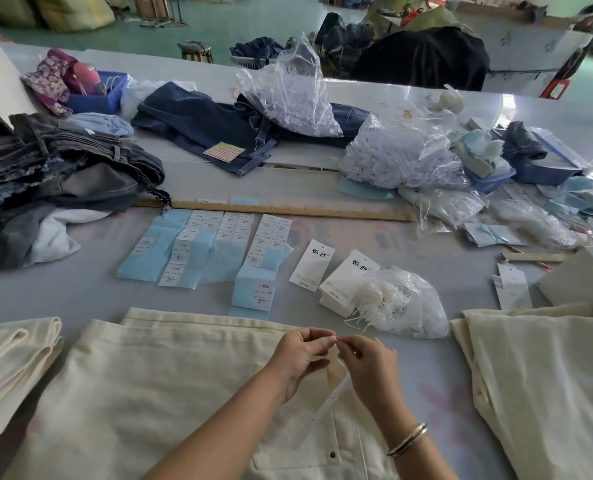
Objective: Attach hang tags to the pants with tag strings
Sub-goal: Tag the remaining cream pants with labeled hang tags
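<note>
Over pants (170, 382), hands pinching tag string (336, 338)

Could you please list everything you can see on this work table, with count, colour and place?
Cream pants: one, near centre; further folded cream stacks left and right.
Tag string: one, white, pinched between the hands.
Hang tags: one loose plus a stack, white, centre right.
String bag: one, clear, beside the tags.
Size labels: many, white on blue, centre.
Ruler: one, wooden, behind the labels.
Denim piles: several, blue and grey, left and rear.
Left hand, right hand: both pinching the string.
</note>
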{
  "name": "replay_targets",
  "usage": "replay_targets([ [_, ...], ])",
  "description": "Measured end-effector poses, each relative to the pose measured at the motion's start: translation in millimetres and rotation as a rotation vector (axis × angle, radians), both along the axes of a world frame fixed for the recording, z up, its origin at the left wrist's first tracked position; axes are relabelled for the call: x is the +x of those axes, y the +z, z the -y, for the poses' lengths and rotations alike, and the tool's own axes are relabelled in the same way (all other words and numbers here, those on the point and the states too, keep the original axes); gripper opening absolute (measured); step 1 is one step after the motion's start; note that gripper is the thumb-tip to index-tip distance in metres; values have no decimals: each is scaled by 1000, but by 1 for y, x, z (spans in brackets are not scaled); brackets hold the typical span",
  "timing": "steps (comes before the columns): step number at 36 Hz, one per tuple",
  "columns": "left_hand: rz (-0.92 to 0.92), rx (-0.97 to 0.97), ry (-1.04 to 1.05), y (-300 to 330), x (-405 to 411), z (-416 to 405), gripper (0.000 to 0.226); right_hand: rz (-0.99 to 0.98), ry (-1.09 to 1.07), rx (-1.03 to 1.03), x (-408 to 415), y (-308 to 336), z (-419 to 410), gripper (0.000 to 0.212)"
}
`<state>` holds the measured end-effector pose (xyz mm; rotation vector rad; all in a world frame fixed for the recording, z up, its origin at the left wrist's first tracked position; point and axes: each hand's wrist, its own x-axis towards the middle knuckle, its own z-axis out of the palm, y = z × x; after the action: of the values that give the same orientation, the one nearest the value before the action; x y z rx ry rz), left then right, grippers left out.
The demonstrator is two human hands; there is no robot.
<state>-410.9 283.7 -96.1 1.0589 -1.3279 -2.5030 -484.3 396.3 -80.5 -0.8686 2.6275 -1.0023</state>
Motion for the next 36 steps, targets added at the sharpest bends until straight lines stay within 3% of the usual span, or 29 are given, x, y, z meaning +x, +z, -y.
replay_targets([
  [8,2,42,60,-5,-6,-15,9,165,-39,-146,1,-7,-2,27],
  [12,12,40,55,-6,-9,-21,11,127,-50,-128,-2,-8,-3,39],
  [15,28,-61,-19,-8,-6,-19,10,68,-27,-10,-5,-12,-5,41],
  [18,87,-285,-146,-16,4,-6,19,78,-43,135,-5,-14,-10,42],
  [21,288,-570,-78,-26,33,32,29,63,-90,133,-1,-15,-14,46],
  [26,909,-1046,143,-38,129,121,45,-64,-76,117,20,-6,-6,38],
  [28,1046,-1062,256,-39,173,146,58,-92,-13,117,32,-3,5,32],
  [31,1181,-988,211,-41,229,172,73,-134,82,145,55,2,26,30],
  [34,1103,-837,159,-41,261,180,86,-180,201,143,86,7,51,29],
  [36,1077,-764,74,-33,271,177,77,-187,324,109,111,12,67,29],
])
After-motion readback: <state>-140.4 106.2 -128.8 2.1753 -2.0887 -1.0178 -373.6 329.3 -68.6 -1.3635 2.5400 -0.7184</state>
